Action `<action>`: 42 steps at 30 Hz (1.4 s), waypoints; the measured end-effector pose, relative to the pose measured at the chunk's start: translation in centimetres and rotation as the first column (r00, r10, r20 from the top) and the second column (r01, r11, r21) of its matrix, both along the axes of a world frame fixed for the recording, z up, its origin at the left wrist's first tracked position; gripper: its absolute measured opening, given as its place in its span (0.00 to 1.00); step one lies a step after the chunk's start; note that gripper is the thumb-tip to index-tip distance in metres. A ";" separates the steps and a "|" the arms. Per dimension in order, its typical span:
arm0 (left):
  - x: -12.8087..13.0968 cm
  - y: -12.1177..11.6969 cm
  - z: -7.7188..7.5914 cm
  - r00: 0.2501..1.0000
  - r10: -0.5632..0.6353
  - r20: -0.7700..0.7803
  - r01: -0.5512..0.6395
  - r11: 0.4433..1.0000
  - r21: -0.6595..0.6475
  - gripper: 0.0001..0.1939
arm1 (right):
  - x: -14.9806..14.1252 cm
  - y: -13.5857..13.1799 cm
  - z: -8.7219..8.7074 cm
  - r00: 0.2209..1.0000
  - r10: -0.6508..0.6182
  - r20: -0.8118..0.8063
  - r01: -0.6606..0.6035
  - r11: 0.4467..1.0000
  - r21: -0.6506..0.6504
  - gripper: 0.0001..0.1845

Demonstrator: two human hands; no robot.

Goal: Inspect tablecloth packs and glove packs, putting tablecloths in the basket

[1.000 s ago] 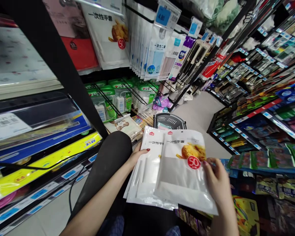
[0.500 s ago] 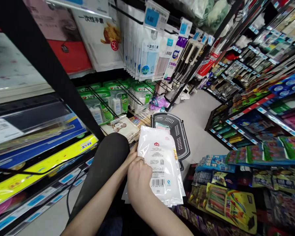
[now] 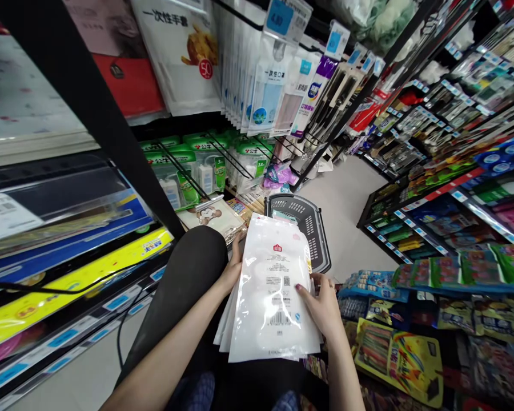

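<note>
A stack of white plastic packets with red logos and barcodes lies over my lap, its edges slightly fanned. My left hand grips the stack along its left edge, fingers partly hidden behind it. At the right edge my right hand has its thumb on the top packet and its fingers curled round the side. Just beyond the packets stands a dark grey shopping basket, with a pale item partly visible inside.
Green-topped power-strip packs hang from hooks ahead. Flat packs with a cartoon bear lie on the low shelf by my knee. A black shelf post slants at left. Snack bags fill the right-hand shelf. Grey floor runs between the shelves.
My right hand has moved from the left side of the stack to its right edge and now holds it there. The packets have shifted slightly, and the left hand shows more clearly.
</note>
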State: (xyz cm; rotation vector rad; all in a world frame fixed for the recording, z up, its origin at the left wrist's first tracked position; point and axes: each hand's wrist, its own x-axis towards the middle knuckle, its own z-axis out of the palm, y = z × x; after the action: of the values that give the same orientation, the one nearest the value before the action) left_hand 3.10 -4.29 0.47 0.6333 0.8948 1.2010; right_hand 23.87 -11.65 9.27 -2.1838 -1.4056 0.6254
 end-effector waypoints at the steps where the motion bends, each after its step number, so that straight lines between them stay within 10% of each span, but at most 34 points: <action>1: 0.0 0.0 0.1 0.999 0.014 -0.030 -0.013 0.998 0.055 0.41 | 0.0 -0.4 -0.7 0.999 -0.028 -0.039 0.028 1.000 0.004 0.22; 9: 0.2 0.0 0.6 0.990 -0.123 -0.070 0.127 0.990 0.060 0.16 | -1.3 -1.7 -2.1 0.960 -0.142 -0.243 0.153 0.988 0.031 0.16; 13: -0.1 -0.3 0.5 0.975 -0.155 0.162 0.166 0.984 -0.057 0.19 | -1.6 -2.0 -2.0 0.961 -0.196 -0.197 0.211 0.976 0.059 0.15; 22: -0.3 0.0 0.4 0.983 -0.160 0.087 0.172 0.972 -0.161 0.13 | 0.2 -1.8 -0.6 0.919 -0.039 -0.393 0.099 0.986 0.133 0.10; 32: -0.2 -0.1 0.5 0.985 -0.134 0.104 0.152 0.970 -0.188 0.16 | 0.8 -2.2 -1.3 0.772 -0.160 -0.615 0.204 0.979 0.001 0.12; 36: -0.1 0.0 0.8 0.989 -0.110 0.099 0.128 0.971 -0.203 0.17 | 1.9 -2.5 1.9 0.723 -0.272 -0.635 0.353 0.936 0.002 0.11; 42: -0.1 0.1 0.8 0.991 -0.104 0.087 0.120 0.968 -0.220 0.16 | 2.5 -5.0 11.3 0.721 -0.353 -0.596 0.512 0.851 0.115 0.12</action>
State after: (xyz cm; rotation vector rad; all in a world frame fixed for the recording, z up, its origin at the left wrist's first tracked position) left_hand 3.03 -4.21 1.32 0.4469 0.9045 0.9984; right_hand 26.38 -16.69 20.61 -1.7997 -0.5887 0.7514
